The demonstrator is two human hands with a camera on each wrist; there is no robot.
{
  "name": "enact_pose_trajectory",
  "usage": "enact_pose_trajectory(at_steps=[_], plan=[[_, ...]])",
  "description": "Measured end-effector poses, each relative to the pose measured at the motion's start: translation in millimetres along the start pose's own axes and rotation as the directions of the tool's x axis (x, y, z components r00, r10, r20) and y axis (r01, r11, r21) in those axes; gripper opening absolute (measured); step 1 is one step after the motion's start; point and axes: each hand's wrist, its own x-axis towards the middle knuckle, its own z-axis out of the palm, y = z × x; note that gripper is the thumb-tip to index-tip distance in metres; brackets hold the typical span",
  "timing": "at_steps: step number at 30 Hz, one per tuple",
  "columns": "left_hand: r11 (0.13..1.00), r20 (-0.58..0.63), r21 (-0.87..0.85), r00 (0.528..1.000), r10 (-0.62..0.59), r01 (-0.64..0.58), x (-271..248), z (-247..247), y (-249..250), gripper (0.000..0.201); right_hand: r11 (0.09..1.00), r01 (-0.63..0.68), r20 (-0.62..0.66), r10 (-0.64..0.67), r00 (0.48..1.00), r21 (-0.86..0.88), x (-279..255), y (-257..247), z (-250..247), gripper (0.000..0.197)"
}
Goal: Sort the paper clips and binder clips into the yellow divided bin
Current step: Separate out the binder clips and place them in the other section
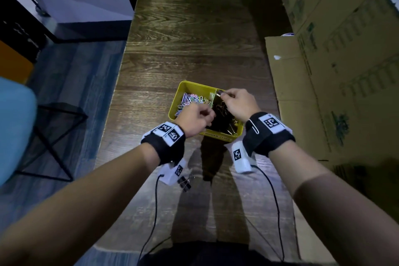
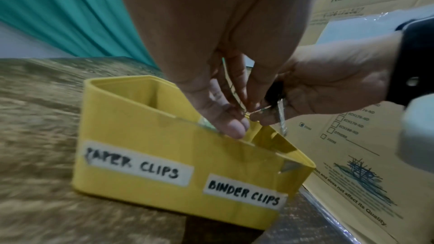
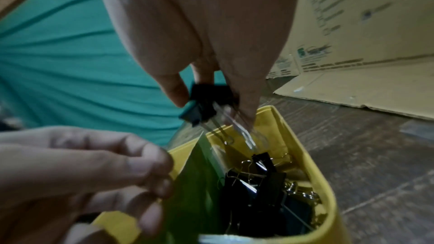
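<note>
The yellow divided bin (image 1: 183, 86) stands on the dark wood table, labelled PAPER CLIPS on the left and BINDER CLIPS on the right (image 2: 140, 136). Coloured paper clips (image 1: 192, 100) fill its left compartment, and black binder clips (image 3: 253, 192) fill the right one. My right hand (image 1: 225, 95) pinches a black binder clip (image 3: 206, 99) above the far end of the right compartment, silver handles hanging down. My left hand (image 1: 208, 114) hovers over the divider with curled fingers (image 3: 150, 155). A thin wire (image 2: 260, 108) shows at its fingertips; I cannot tell whether they hold it.
One loose black binder clip (image 1: 184, 182) lies on the table near me, beside the left wrist camera. Cardboard boxes (image 1: 334, 71) wall off the right side, close to the bin. The table's left edge drops to the floor, where a blue chair (image 1: 15, 125) stands.
</note>
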Motion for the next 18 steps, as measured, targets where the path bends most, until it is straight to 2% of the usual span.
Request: enact_pose_trajectory(at_steps=[4, 7, 8, 10, 12, 14, 15, 17, 18], plan=[[0.999, -0.028, -0.032, 0.999, 0.032, -0.032, -26.6, -9.9, -33.3, 0.014, 0.946, 0.164, 0.111, -0.138, 0.984, -0.279, 6.5, -9.1, 17.0, 0.033], [0.994, -0.009, -0.104, 1.0, 0.014, -0.015, -59.8, -10.8, -59.2, 0.02, 0.901, 0.294, 0.131, -0.265, 0.955, -0.318, -3.5, -17.5, 26.9, 0.024], [0.993, 0.006, -0.122, 1.0, 0.003, -0.002, -74.1, -11.1, -72.9, 0.021, 0.896, 0.351, 0.179, -0.311, 0.933, -0.271, -10.3, -21.4, 31.2, 0.02], [0.981, 0.054, -0.184, 0.997, -0.06, 0.069, -104.7, -12.4, -98.4, 0.017, 0.89, 0.423, 0.365, -0.341, 0.866, -0.172, -25.5, -25.1, 45.2, 0.019], [0.957, 0.1, -0.212, 0.979, -0.179, 0.197, -136.4, -17.2, -122.6, 0.017, 0.85, 0.486, 0.569, -0.3, 0.766, -0.205, -39.1, -23.0, 67.3, 0.032], [0.953, 0.206, -0.045, 0.936, -0.285, 0.3, -169.7, -20.2, -147.8, 0.021, 0.758, 0.576, 0.692, -0.238, 0.681, -0.307, -52.7, -11.0, 95.5, 0.053], [0.941, 0.282, 0.124, 0.898, -0.338, 0.316, -187.8, -19.7, -160.3, 0.026, 0.712, 0.602, 0.742, -0.172, 0.648, -0.361, -61.1, -2.4, 110.3, 0.063], [0.868, 0.423, 0.401, 0.781, -0.459, 0.294, -224.6, -15.8, -190.1, 0.025, 0.619, 0.638, 0.798, -0.028, 0.602, -0.459, -78.9, 16.8, 137.0, 0.076], [0.84, 0.432, 0.416, 0.737, -0.52, 0.349, -237.5, -11.8, -197.5, 0.015, 0.582, 0.654, 0.807, 0.007, 0.59, -0.484, -88.0, 24.6, 147.6, 0.076]])
